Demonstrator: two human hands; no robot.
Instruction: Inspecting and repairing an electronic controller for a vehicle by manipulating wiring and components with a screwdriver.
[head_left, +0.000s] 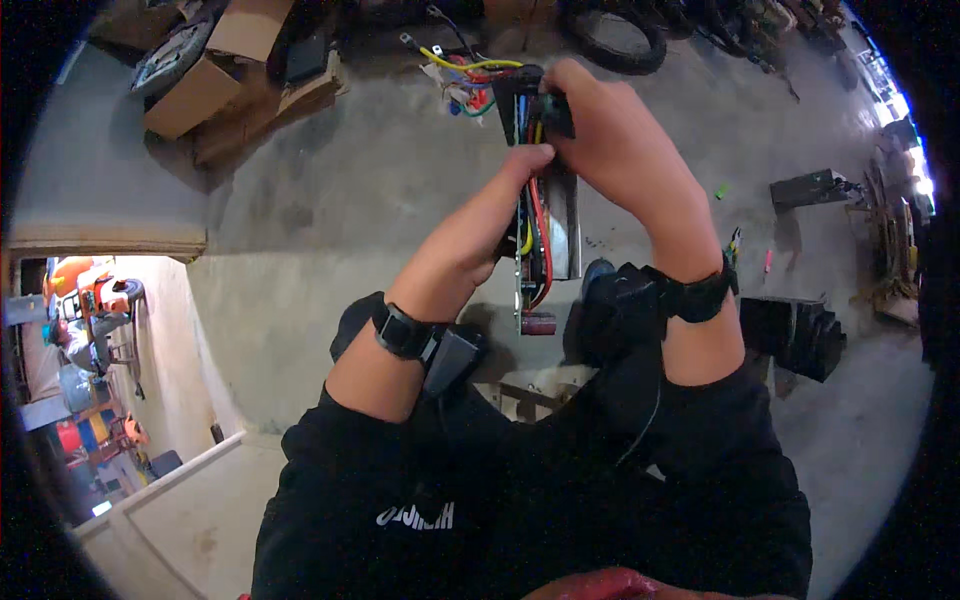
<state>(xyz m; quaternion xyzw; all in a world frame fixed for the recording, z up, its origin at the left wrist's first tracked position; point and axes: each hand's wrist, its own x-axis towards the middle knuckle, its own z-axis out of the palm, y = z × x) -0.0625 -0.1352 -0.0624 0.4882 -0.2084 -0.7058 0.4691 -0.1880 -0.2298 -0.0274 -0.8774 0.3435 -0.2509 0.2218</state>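
Observation:
An opened electronic controller [544, 240] is held upright in front of me. Its long circuit board, red, yellow and black inner wires and a silver metal side are showing. My left hand [492, 212] is closed round the controller's left side, thumb over the upper part of the board; its other fingers are mostly hidden. At the top end, my right hand [612, 115] pinches the black end plate [508, 108], fingertips partly hidden behind it. Loose leads [480, 68] in yellow, red, blue and green, some with metal lugs or plugs, stick out to the left of that end.
Concrete floor [300, 290] lies beneath. Cardboard boxes [215, 95] stand at the far left, a black tyre [615, 40] at the back. To the right are a grey metal box [805, 188], pliers [735, 240] and a black ribbed block [795, 335]. A doorway at left shows another person [75, 340].

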